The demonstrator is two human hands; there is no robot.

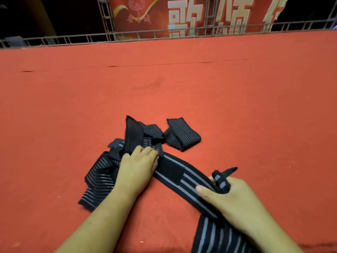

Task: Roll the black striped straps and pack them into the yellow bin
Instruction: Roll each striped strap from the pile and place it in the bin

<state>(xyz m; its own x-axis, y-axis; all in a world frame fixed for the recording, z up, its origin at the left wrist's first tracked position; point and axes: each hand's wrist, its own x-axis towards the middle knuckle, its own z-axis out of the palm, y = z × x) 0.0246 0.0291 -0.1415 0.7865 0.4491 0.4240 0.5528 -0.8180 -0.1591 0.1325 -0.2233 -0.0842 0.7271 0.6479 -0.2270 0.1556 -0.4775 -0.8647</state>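
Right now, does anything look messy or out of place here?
Yes. The heap under the left hand is tangled: straps folded over each other at odd angles, none rolled. One strap runs from it to the right hand, which grips its looped end. The red cloth shows a slit farther back.

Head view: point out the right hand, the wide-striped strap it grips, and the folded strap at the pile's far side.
right hand (242, 203), head view, back of the hand.
wide-striped strap (171, 173), head view, plain black patch between the hands.
folded strap (184, 135), head view, top face of the fold.
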